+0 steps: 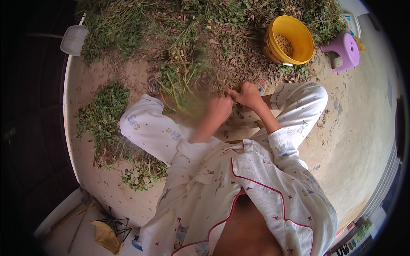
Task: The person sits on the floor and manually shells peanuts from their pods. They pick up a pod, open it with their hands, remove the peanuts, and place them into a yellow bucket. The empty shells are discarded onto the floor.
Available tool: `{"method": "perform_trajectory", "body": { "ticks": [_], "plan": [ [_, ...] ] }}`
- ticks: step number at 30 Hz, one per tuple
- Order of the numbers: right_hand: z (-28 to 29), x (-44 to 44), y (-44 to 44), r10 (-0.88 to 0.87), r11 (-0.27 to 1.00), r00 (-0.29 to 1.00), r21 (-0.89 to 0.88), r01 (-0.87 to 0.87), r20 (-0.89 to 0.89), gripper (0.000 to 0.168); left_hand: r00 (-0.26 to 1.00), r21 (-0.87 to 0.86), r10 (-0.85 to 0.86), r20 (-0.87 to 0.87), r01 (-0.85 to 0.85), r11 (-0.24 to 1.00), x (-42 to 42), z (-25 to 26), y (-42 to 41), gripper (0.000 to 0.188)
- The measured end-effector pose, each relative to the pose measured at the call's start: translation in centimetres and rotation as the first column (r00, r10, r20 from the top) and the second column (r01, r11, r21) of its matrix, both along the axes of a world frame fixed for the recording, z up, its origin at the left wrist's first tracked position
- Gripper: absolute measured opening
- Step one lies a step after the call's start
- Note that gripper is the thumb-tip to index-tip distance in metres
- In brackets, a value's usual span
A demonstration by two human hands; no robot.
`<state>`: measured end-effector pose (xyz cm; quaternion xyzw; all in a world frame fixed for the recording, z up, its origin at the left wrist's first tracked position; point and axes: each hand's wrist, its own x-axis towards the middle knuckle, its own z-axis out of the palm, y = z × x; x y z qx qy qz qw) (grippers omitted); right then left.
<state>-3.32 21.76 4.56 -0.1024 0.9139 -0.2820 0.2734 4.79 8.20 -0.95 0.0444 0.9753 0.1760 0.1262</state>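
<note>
My left hand is closed around a bunch of uprooted peanut plant, whose green stems and leaves blur with motion to its left. Close against it, my right hand has its fingers curled in where the root end of the bunch would be. What lies inside those fingers is hidden. Both hands are between my bent knees, above the floor. Beyond them, to the right, stands a yellow bucket with picked peanuts in its bottom.
A large heap of peanut plants spans the far side, with dry leaves strewn before it. Another plant pile lies beside my left knee. A purple plastic stool stands right of the bucket; a grey-white plastic container sits far left.
</note>
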Motion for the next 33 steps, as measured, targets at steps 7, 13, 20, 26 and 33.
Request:
{"method": "perform_trajectory", "body": {
  "ticks": [7,13,20,26,33],
  "plan": [
    [-4.4,0.3,2.2,-0.142,0.957,0.975,-0.274,0.090,-0.173,0.028,0.998,0.053,0.061,0.025,-0.062,0.997,-0.1,2.0,0.5,0.028],
    [-5.3,1.5,1.5,-0.324,0.420,0.719,-0.587,0.692,0.615,0.020,0.992,0.093,0.101,0.071,-0.107,0.990,-0.6,3.9,0.8,0.024],
    [-1.1,-3.3,5.5,-0.454,0.049,0.537,-0.582,0.812,0.711,0.014,0.998,0.032,0.061,-0.025,-0.060,0.998,0.5,1.6,0.2,0.020],
    [0.4,-4.7,6.9,-0.101,0.316,0.606,-0.552,0.772,0.789,0.038,0.995,0.040,0.013,-0.102,-0.009,0.999,0.9,1.0,1.0,0.018],
    [-2.7,-0.9,2.9,0.072,0.981,0.990,-0.170,-0.092,-0.119,0.039,0.988,-0.037,-0.030,-0.153,0.024,0.999,1.2,1.3,1.6,0.017]
  ]
}}
